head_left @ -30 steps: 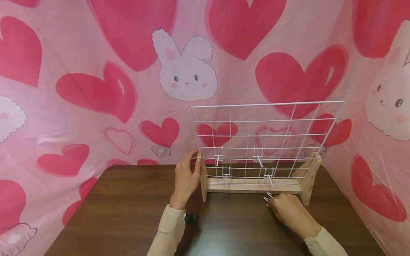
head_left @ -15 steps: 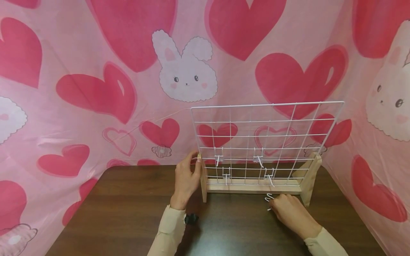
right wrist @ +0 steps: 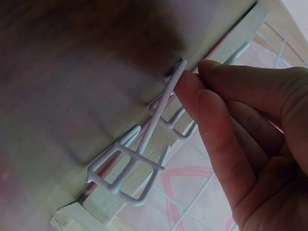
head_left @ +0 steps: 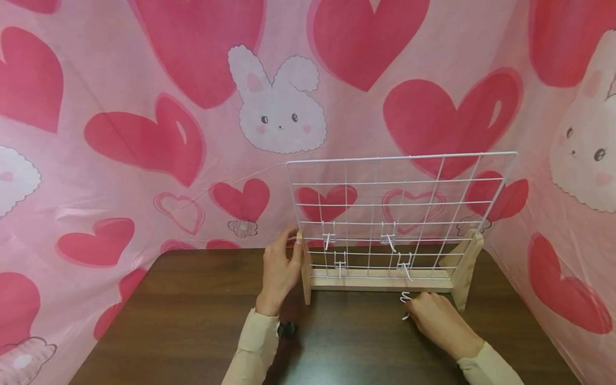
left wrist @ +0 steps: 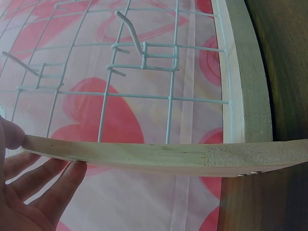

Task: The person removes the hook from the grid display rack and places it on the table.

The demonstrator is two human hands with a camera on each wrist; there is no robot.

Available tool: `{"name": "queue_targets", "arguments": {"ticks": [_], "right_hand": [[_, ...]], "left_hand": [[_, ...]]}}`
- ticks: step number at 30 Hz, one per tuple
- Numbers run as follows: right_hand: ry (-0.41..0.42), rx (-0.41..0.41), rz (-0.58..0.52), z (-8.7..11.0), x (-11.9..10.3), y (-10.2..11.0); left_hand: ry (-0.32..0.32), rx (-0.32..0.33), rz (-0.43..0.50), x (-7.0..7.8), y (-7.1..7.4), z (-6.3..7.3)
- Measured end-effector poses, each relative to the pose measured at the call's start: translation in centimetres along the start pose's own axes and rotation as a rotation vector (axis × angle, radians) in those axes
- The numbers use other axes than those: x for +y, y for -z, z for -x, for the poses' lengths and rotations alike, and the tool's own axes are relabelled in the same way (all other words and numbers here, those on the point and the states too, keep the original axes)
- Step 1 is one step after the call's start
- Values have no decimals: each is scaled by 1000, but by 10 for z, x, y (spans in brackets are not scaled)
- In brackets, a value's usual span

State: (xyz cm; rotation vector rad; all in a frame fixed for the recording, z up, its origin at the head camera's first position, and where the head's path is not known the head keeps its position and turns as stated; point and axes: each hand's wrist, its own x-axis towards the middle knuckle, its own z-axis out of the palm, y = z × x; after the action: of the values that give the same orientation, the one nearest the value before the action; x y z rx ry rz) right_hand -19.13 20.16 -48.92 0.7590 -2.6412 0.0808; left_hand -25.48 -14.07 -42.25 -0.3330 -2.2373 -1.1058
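My left hand [head_left: 281, 267] grips the upper end of the left wooden upright [head_left: 306, 272] of a stand. The left wrist view shows the thumb on one side of this wooden upright [left wrist: 144, 155] and fingers on the other. A white wire grid panel [head_left: 409, 156] stands in it, leaning back. Several white hooks [head_left: 387, 238] hang on its lower half. In front of the stand, my right hand [head_left: 440, 321] pinches a loose white wire hook [head_left: 405, 297]. Seen from the right wrist, the fingertips hold this hook [right wrist: 130, 166] by its straight prong, apart from the grid.
The stand's wooden crossbar [head_left: 380, 282] runs low between its uprights, and the right upright [head_left: 466, 272] is near my right hand. Everything stands on a dark brown wooden table [head_left: 202, 299]. A pink cloth [head_left: 356, 123] with hearts and rabbits hangs behind and beside it.
The loose hook has turned in my right fingers, so its prong end now shows lower down. The right hand barely moves; the left hand keeps its hold on the upright.
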Motion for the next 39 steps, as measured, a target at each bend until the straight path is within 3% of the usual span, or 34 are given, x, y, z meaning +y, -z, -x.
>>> {"name": "queue_targets", "arguments": {"ticks": [15,24,39], "right_hand": [[12,33,38,1,0,-3],[17,-9,66,-2,-3,-1],[39,7,89,1,-5,-2]], "left_hand": [[5,-4,3,-2,-2,0],[2,1,0,0,-1,-1],[12,-2,-2,0,0,0]]}}
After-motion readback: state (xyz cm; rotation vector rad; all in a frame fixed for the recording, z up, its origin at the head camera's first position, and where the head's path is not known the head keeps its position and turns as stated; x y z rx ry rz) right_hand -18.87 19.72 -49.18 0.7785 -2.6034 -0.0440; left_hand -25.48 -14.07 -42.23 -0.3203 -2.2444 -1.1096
